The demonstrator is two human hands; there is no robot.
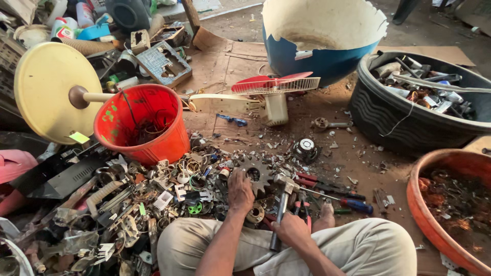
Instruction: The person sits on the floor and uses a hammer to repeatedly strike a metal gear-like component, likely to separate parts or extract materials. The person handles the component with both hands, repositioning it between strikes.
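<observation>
Dull metal gear (257, 174), glossy plastic bucket (148, 125), probably.

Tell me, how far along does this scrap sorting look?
Done: the black tub holds metal pieces, the orange basin reddish wire scraps, the red bucket some dark wire. In hand: the right hand grips a hammer; the left hand rests beside a toothed gear. Left: a large unsorted pile of parts on the ground.

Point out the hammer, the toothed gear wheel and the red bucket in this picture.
hammer (281, 210), head view, on its dark handle above the right hand.
toothed gear wheel (261, 173), head view, on its upper right face.
red bucket (171, 145), head view, on its outer wall.
</observation>
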